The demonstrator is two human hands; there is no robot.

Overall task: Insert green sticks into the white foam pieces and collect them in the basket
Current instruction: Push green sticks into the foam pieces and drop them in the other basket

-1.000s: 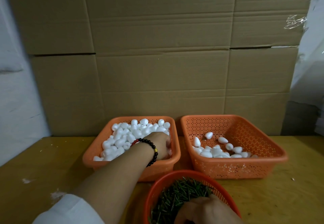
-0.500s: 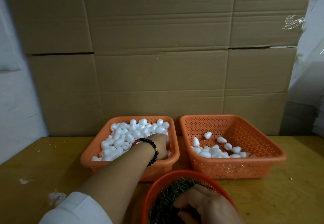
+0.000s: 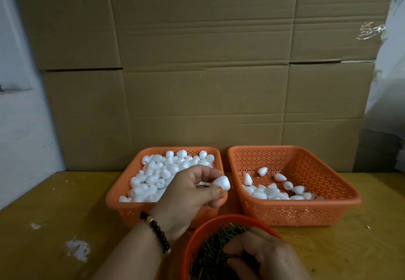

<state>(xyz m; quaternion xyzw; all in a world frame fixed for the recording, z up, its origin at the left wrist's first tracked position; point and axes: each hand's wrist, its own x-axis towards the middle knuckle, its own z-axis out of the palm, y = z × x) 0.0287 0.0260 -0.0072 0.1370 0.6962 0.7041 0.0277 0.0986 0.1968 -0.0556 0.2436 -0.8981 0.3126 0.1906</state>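
My left hand [image 3: 189, 196] pinches one white foam piece [image 3: 221, 183] between thumb and fingertips, raised above the near right corner of the left orange basket [image 3: 122, 192], which is full of white foam pieces [image 3: 157, 176]. The right orange basket [image 3: 306, 211] holds several foam pieces [image 3: 271, 192], some showing a green stick end. At the bottom, my right hand [image 3: 265, 257] reaches into the round red bowl [image 3: 192, 240] of green sticks [image 3: 217, 244] with its fingers curled among them; whether it holds a stick is hidden.
All three containers sit on a yellow wooden table [image 3: 54, 214] with white crumbs [image 3: 77, 249] at the left. A wall of cardboard boxes [image 3: 203, 71] stands close behind the baskets. A beaded bracelet [image 3: 156, 231] circles my left wrist.
My left hand has come up out of the left basket with a foam piece pinched in its fingers. My right hand has shifted forward inside the bowl of sticks.
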